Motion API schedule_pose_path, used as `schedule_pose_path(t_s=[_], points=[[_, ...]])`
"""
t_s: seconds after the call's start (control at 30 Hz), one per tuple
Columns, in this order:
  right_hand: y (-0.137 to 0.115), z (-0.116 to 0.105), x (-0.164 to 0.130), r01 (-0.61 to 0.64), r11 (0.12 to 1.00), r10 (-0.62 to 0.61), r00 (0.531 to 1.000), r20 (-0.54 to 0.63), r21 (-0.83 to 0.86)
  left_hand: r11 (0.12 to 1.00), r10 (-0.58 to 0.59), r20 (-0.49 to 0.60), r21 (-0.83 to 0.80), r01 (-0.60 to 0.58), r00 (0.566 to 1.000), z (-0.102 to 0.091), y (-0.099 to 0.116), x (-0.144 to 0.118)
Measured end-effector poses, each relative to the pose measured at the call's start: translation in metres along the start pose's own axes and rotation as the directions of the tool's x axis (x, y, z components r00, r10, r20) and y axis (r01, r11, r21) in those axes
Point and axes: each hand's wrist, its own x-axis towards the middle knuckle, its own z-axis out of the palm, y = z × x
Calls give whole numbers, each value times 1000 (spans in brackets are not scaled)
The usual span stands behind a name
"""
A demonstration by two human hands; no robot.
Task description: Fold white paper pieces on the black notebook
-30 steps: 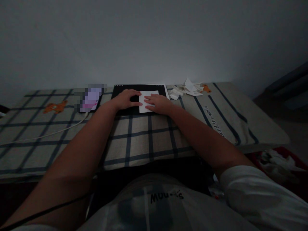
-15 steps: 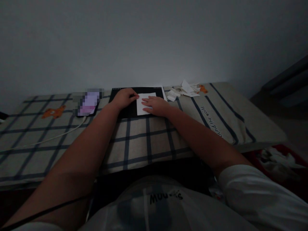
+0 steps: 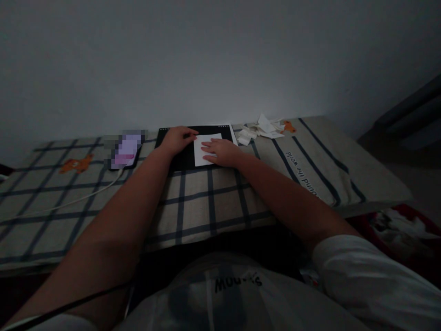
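At the far edge of the checked cloth (image 3: 213,202), against the wall, we log one black pad (image 3: 186,158) carrying one white paper sheet (image 3: 206,143). Sheet lies flat on the pad's right half, long axis running away from us. Our right hand (image 3: 220,151) rests on the sheet's right side, fingers flat and together, pointing left across it; no pinch. Our left hand (image 3: 177,139) sits just beside the sheet's left edge, fingers curled, tips touching or nearly touching the upper left corner; whether they pinch the paper we cannot tell. Sheet thus lies between the two hands, the right one bearing on it. Left of the pad: one phone (image 3: 126,149), screen blurred, with a white cable (image 3: 79,200). Right of the pad: a heap of white paper scraps (image 3: 260,128). Writing: cloth reads, upside down, "round the world" (image 3: 303,174); shirt print (image 3: 237,281) not fully legible.
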Motion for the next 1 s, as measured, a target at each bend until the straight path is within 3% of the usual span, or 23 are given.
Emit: schedule_pose_path(t_s=[0.33, 0.73, 1.0], points=[[0, -2, -1, -2, 1000, 2, 1000, 5, -4, 997, 48, 147, 58, -57, 988, -18, -4, -3], [4, 2, 0, 3, 1000, -2, 1000, 16, -23, 938, -55, 360, 338, -75, 931, -40, 30, -5], [4, 1, 0, 15, 1000, -15, 1000, 7, -5, 897, -94, 432, 427, -112, 897, -46, 37, -2]])
